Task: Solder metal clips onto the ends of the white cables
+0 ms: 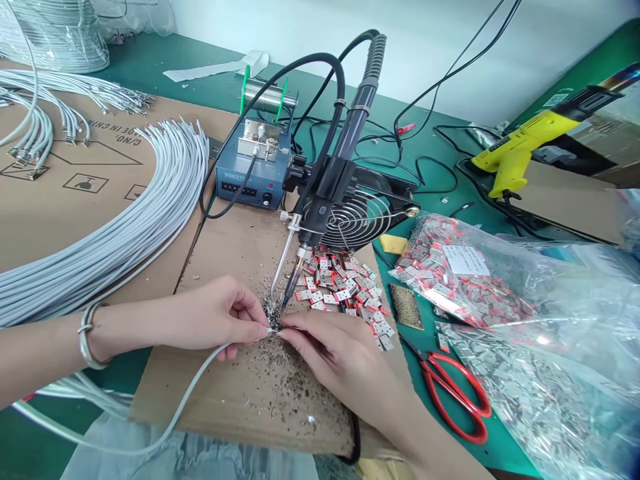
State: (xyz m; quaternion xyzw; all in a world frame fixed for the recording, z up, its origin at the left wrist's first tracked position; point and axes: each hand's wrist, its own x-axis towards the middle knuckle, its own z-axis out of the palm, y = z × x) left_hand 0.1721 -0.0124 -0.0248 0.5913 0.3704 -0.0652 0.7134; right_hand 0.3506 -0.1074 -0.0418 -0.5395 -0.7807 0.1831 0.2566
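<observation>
Between thumb and fingers, my left hand [220, 315] pinches a white cable [186, 397] close to its end; the rest loops down to the left. Facing it, my right hand [345, 350] is closed in a pinch at the cable's tip. Whatever small piece it holds is mostly hidden by the fingertips. Both hands meet just below the tip of a soldering iron [325, 210], which is clamped on a stand and slants down. A thin metal solder feed tube [283, 257] points to the same spot. Loose USB plugs [350, 287] with red-orange inserts lie just beyond my right hand.
Behind stand a blue solder feeder [255, 183], a solder spool [265, 95] and a fan [357, 220]. Bundled white cables [150, 213] lie left. At right are red-handled scissors [457, 393], bags of metal parts [465, 273] and a yellow heat gun [525, 143]. Dark debris dots the cardboard [225, 407].
</observation>
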